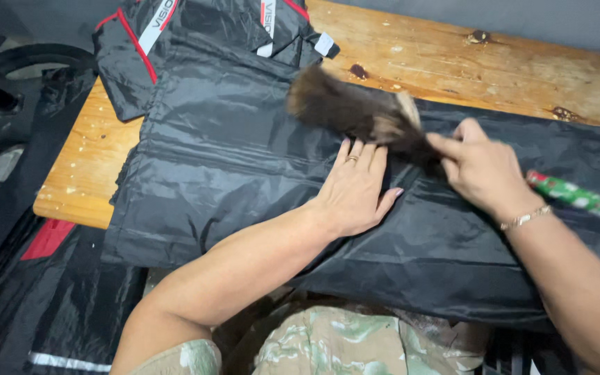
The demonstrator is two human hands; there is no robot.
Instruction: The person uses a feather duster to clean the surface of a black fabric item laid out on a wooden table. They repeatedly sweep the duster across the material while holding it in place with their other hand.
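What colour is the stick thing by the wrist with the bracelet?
The stick is green with red and white patches, seen in the head view beside the right hand.

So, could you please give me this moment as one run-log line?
left hand: flat on black garment | right hand: grips brush, bristles on garment | surface: wooden table

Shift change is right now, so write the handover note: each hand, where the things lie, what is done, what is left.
Left hand: flat, palm down, pressing the black garment onto the wooden table.
Right hand: closed on the handle end of a brush with dark bristles; the brush is blurred and lies over the fabric just above the left fingers.
The garment is spread across the table, its red and white trim at the far left corner. A green and red patterned stick lies on the cloth by the right wrist.
Done: garment laid out flat.
Left: cannot tell how much fabric is already brushed.
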